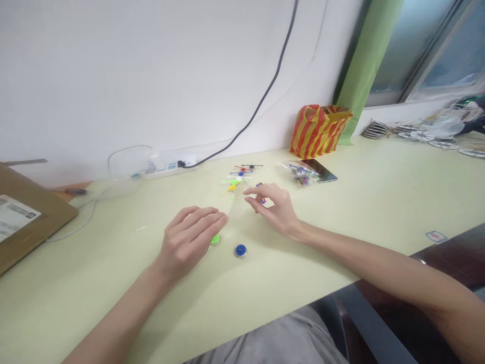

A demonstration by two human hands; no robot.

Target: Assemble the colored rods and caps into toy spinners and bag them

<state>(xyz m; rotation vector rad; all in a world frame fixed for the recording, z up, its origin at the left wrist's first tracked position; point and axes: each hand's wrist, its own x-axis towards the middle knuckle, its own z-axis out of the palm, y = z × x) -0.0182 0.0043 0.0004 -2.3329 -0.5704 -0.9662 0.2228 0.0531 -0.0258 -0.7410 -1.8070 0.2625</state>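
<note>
My right grip, frame centre: fingertips slightly parted; any hold, I cannot tell. My left grip: fingers together, contents hidden, at bright-green round plastic piece. Blue round plastic piece: lower centre. Apparent step: small-parts handling, calling for fine pinching.

**Daylight-pale room, white wall on show**

And there it rises, plain behind the long, yellow-green bench, a black cable swooping down to a power strip! Over on the right, a green curtain hangs beside a grey-framed window. Dark furniture below the near edge, kind unclear.
</note>
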